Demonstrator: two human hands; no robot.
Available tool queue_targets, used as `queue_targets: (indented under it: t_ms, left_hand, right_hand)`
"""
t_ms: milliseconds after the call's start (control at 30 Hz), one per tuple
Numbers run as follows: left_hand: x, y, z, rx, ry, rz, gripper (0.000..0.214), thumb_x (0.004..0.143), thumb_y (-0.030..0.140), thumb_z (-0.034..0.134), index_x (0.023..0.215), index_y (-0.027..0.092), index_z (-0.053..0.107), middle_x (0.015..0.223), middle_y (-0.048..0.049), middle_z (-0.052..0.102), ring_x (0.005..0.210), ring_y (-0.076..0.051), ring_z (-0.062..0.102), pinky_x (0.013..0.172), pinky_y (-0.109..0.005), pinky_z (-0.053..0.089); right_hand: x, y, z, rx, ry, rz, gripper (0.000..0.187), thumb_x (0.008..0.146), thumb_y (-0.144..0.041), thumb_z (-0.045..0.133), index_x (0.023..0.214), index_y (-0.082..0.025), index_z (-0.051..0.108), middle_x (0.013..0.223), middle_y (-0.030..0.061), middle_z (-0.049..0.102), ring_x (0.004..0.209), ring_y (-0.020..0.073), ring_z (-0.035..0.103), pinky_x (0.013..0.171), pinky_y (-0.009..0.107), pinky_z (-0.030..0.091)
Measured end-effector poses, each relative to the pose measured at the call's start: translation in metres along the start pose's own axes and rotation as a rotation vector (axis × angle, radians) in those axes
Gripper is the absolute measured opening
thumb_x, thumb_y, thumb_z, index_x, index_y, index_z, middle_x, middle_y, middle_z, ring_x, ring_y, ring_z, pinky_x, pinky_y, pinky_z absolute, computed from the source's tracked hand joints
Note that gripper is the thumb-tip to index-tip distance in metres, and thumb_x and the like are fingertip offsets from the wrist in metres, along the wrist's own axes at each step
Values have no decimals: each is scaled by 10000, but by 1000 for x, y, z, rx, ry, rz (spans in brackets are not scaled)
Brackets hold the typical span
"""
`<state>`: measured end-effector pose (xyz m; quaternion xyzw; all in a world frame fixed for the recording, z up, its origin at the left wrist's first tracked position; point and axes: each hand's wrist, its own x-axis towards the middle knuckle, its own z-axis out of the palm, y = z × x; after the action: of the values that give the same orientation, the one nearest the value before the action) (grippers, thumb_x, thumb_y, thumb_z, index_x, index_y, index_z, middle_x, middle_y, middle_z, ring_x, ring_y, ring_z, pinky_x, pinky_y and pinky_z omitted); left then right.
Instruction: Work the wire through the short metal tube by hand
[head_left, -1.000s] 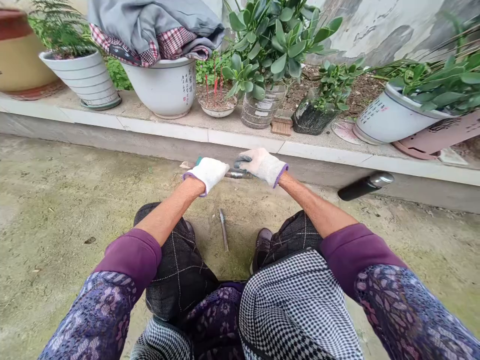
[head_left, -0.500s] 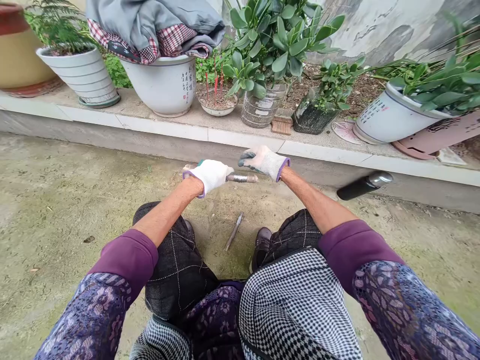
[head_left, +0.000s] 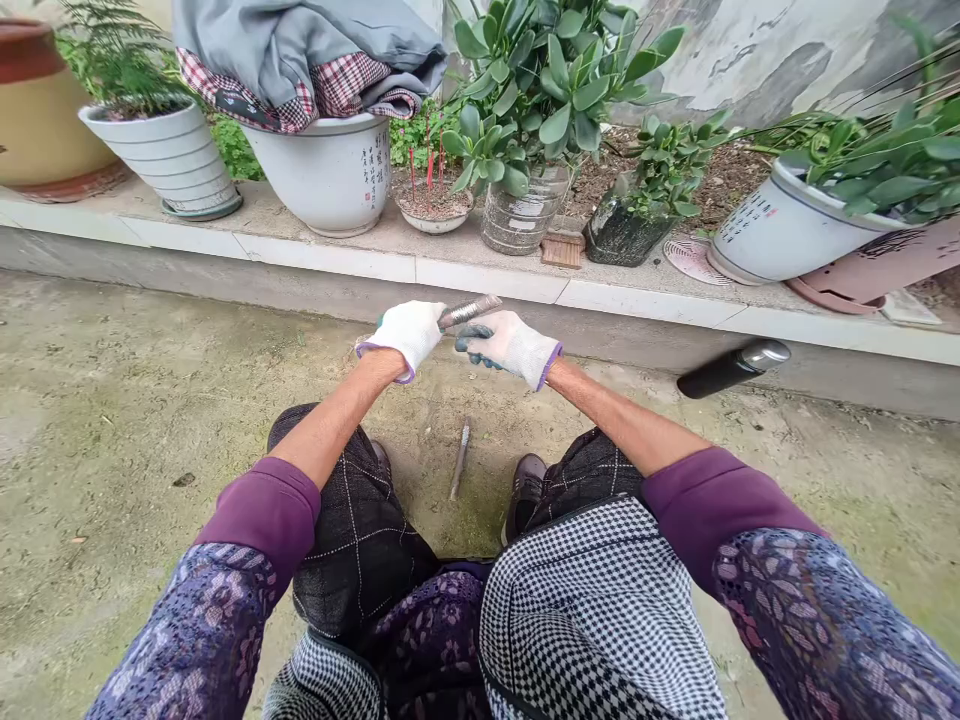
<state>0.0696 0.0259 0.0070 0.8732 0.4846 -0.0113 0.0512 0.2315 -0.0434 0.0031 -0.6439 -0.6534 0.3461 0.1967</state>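
Observation:
My left hand [head_left: 412, 328], in a white work glove with a purple cuff, is closed around a brownish metal rod [head_left: 471, 311]. The rod's far end sticks out to the right and tilts up, with a shiny ridged band near it. Its other end is hidden in the glove. Just below the free end is my right hand [head_left: 504, 345], gloved in white with dark-coated fingertips. Those fingers are loosely bent and apart, with nothing visible in them; whether they touch the rod is unclear. A second short rod [head_left: 460, 460] lies on the ground between my shoes.
A black flask [head_left: 731, 368] with a silver cap is by the low ledge [head_left: 480, 278] on the right. Along the ledge are potted plants, a white pot [head_left: 322, 185] with clothes piled on it, a bowl [head_left: 436, 218] with red sticks, and a wooden brush [head_left: 562, 250].
The rod in my left hand has risen and its free end has tilted up. My right hand has moved left and down, to just under that end.

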Motion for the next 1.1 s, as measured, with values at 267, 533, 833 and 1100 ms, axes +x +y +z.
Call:
queue_targets:
  t_ms: [267,533,833,1100]
  left_hand:
    - [-9,1,8,234,-36,124,325,942,147,429,1108,117,706,934,-213,727,990,-350,706,795,-404,483]
    - [-13,5,8,266,-115,339,324,931,134,450,1138,171,698,917,-175,736,916,-333,716,788,-402,463]
    - [-14,9,0,84,-73,264,345,957,337,446,1185,258,693,962,-99,752,899,-261,713,764,-321,466]
    - [-1,-1,-2,36,14,-4,370,950,352,448,1212,230,679,1004,-116,746,919,-263,707,780,-323,493]
  right_hand:
    - [-6,-9,-22,-162,53,-139,229,825,-291,567,812,-130,730,627,-2,606,563,96,471,544,232,347]
    - [21,21,-37,-142,85,-77,228,774,-298,612,843,-126,745,629,-2,603,571,103,487,551,234,365]
    - [26,31,-28,130,1,-22,99,720,-243,642,726,-144,650,566,-28,552,488,82,448,451,205,347]
    - [10,8,-4,111,22,62,153,815,-239,607,869,-131,702,623,6,623,446,66,460,428,185,373]
